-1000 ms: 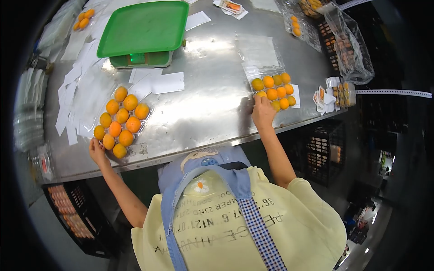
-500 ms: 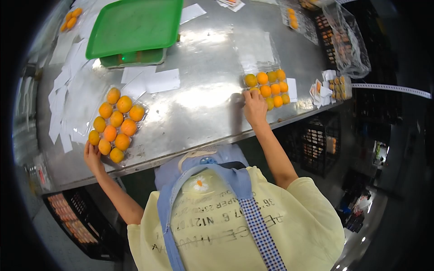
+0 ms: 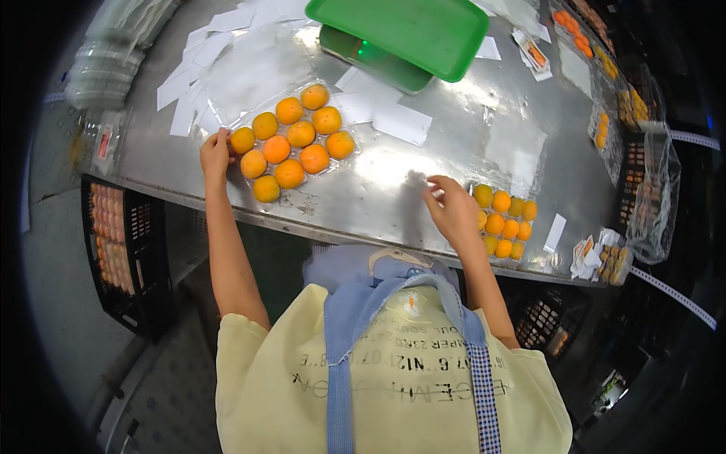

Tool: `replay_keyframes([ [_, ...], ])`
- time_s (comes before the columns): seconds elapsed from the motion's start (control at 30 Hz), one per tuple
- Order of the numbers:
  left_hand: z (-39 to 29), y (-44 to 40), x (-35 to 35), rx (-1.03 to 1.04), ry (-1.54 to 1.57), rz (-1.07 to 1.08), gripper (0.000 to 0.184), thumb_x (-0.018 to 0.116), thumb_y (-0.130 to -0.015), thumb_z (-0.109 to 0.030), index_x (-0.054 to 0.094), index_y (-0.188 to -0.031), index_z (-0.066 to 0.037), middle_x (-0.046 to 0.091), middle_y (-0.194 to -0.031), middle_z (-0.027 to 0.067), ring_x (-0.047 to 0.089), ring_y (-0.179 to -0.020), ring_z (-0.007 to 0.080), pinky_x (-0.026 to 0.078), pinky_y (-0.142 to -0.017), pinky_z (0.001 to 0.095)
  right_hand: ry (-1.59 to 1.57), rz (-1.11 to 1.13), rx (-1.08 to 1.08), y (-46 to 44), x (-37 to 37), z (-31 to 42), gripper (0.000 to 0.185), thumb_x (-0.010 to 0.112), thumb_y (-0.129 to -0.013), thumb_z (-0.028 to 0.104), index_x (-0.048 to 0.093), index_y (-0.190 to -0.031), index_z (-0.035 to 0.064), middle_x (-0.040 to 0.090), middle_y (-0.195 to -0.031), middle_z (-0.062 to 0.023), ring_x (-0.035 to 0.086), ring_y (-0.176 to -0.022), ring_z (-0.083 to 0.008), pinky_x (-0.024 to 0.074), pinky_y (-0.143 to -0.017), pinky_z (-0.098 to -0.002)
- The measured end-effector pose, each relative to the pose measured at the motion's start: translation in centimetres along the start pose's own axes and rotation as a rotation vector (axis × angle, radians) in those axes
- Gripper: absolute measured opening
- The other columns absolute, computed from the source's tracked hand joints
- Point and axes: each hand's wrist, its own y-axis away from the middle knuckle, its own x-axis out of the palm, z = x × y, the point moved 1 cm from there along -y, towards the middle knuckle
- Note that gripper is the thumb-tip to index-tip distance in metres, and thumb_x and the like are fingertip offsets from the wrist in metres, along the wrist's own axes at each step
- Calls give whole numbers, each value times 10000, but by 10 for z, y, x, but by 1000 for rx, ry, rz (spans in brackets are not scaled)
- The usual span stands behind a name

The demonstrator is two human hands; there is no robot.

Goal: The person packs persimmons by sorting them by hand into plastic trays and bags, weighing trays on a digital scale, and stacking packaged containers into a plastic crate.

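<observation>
On the metal table, a clear tray of orange fruit (image 3: 277, 149) lies tilted to the left. My left hand (image 3: 217, 154) is at its left corner, fingers closed on the tray's edge beside a fruit. My right hand (image 3: 451, 209) hovers over the table between the two trays, thumb and index finger apart, with nothing visible between them. Just right of it sits a second tray of orange and greenish fruit (image 3: 501, 220), partly hidden behind the hand.
A green scale (image 3: 401, 30) stands at the back, with white paper slips (image 3: 401, 123) before it. Clear empty trays (image 3: 106, 69) are stacked at far left. A black crate (image 3: 125, 250) stands below left. Small packs and papers (image 3: 587, 259) lie at the right edge.
The view has turned left, so things appear shifted right. My right hand has come off the right tray's fruit and moved left of it. My left hand stays at the left tray's corner.
</observation>
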Motion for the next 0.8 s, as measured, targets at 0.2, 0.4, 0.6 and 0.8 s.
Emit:
replay_keyframes([
  [0.2,-8,-9,3,-74,62,-76,345,587,-877,-349,677,-896,-16,626,-716,26,556,-556,87,427,-463,213,-587,254,-29,-89,92,27,286,530,-896,214,594,-1056,-14,663,-844,-138,649,-742,-235,522,-685,-322],
  [0.4,-21,6,3,-19,282,-38,224,614,-876,-274,625,-838,-54,602,-726,6,507,-582,72,432,-505,198,-873,471,190,-111,112,31,287,568,-905,192,563,-1090,-27,616,-816,-69,605,-685,-127,499,-591,-225],
  [0.6,-34,25,0,54,310,-97,194,613,-883,-246,598,-880,-53,652,-856,35,560,-664,85,455,-524,210,-931,519,162,-111,90,53,220,578,-861,112,550,-1032,-25,597,-779,-47,552,-604,-109,465,-553,-222],
  [0.8,-61,47,-28,130,310,-98,198,588,-899,-271,607,-909,-74,660,-883,36,597,-747,99,479,-584,232,-946,461,88,-99,46,83,172,565,-863,71,526,-986,-44,583,-755,-57,556,-605,-105,459,-529,-227],
])
